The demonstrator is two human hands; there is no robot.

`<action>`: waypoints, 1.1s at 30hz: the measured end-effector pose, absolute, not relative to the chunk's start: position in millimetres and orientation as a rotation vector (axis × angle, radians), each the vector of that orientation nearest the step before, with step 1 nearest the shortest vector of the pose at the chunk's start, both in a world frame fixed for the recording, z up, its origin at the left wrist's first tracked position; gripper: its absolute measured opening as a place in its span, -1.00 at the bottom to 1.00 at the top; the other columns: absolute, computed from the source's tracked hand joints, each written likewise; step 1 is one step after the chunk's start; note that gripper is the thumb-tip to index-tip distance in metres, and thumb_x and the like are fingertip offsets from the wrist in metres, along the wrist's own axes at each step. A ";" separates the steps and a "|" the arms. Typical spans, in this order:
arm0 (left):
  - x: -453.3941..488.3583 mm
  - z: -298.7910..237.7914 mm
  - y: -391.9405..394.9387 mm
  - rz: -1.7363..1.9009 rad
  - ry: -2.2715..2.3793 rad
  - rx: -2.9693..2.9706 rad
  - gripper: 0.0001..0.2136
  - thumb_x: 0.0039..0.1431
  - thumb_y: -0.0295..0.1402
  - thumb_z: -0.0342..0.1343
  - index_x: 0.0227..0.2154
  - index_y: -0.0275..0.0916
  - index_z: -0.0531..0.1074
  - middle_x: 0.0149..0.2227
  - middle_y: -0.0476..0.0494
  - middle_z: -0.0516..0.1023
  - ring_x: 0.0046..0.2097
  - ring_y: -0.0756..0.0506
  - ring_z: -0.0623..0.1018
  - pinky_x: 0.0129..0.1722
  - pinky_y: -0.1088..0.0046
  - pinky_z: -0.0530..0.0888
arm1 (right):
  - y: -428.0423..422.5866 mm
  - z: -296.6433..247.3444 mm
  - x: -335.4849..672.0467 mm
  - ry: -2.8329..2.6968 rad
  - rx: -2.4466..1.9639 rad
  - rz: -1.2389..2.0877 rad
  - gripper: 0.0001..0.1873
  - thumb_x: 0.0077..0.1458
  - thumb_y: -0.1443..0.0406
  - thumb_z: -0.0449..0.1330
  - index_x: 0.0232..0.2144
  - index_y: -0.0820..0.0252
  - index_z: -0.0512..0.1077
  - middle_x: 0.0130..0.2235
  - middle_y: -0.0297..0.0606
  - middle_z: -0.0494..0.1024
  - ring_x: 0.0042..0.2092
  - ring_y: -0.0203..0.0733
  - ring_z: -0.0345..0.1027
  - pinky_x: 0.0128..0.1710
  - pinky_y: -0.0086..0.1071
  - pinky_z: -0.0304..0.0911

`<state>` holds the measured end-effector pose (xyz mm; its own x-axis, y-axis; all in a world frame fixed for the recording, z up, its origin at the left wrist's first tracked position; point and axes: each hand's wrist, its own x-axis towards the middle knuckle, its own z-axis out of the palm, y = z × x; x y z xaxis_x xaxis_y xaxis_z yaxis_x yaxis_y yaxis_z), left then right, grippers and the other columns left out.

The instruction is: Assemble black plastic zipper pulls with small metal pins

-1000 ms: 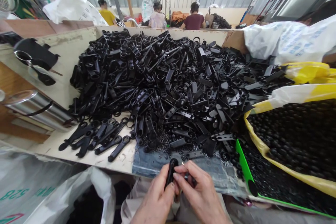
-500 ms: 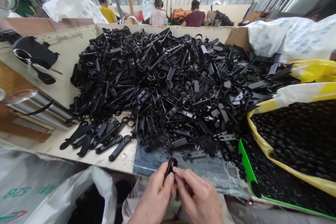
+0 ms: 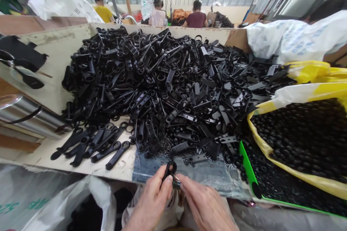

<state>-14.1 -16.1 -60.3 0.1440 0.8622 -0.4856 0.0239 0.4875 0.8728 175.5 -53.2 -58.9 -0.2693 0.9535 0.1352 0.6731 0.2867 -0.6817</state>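
Note:
My left hand pinches a black plastic handle part with a ring end, held upright at the table's near edge. My right hand presses its closed fingertips against the lower side of that part, on a small piece I cannot make out. Just beyond lies a big heap of the same black parts on a pale board. A row of several handle parts lies side by side on the left near the front.
A yellow bag of small black round pieces stands at the right, with a green tray of more below it. A steel cylinder lies at the left. White plastic bags hang under the table edge. Three people sit at the far wall.
The handle part in my left hand has turned so its ring shows open. My right fingertips closed in against it, and the small light pin seen earlier is gone from sight. The view shifted slightly.

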 end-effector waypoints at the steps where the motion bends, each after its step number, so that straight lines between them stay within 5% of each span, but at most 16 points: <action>1: -13.8 -59.4 -15.9 0.726 1.290 0.896 -0.51 0.06 -0.10 0.37 0.03 -0.19 0.55 -0.43 -0.02 0.49 -0.35 -0.11 0.42 -0.39 0.45 0.34 | -52.3 -58.3 174.0 -2.035 -1.465 0.716 -0.64 0.42 0.34 -0.04 0.08 -0.02 0.47 -0.25 -0.29 0.71 -0.29 -0.16 0.64 -0.34 -0.48 0.42; 13: -13.4 -66.6 -20.6 0.745 1.284 0.792 -0.41 0.03 -0.07 0.39 0.11 -0.16 0.51 -0.39 0.00 0.49 -0.35 -0.08 0.41 -0.35 0.46 0.34 | -53.4 -57.9 169.4 -2.060 -1.448 0.773 -0.63 0.37 0.43 -0.10 0.11 0.10 0.31 -0.42 -0.36 0.64 -0.48 -0.20 0.55 -0.52 -0.43 0.18; 19: -13.9 -67.7 -19.2 0.707 1.267 0.836 -0.42 0.07 -0.07 0.37 0.13 -0.19 0.49 -0.34 -0.04 0.51 -0.30 -0.09 0.42 -0.33 0.46 0.35 | -57.1 -74.5 168.0 -2.016 -1.433 0.626 -0.54 0.27 0.47 -0.07 0.15 0.06 0.30 -0.17 -0.22 0.67 -0.30 -0.15 0.60 -0.40 -0.42 0.31; 24: -9.1 -70.8 -22.8 0.771 1.279 0.785 -0.41 0.06 -0.07 0.38 0.13 -0.17 0.49 -0.37 -0.02 0.50 -0.36 -0.08 0.40 -0.39 0.46 0.31 | -57.3 -75.7 166.1 -2.120 -1.495 0.642 -0.59 0.21 0.49 -0.04 0.03 0.06 0.28 -0.37 -0.35 0.66 -0.46 -0.19 0.56 -0.55 -0.42 0.10; 33: -15.6 -73.6 -20.6 0.739 1.253 0.826 -0.44 0.08 -0.07 0.36 0.12 -0.18 0.51 -0.40 -0.02 0.49 -0.35 -0.09 0.41 -0.38 0.46 0.35 | -53.1 -63.6 163.8 -2.138 -1.508 0.718 -0.58 0.19 0.50 -0.07 0.05 0.10 0.26 -0.40 -0.34 0.66 -0.49 -0.18 0.54 -0.56 -0.39 0.03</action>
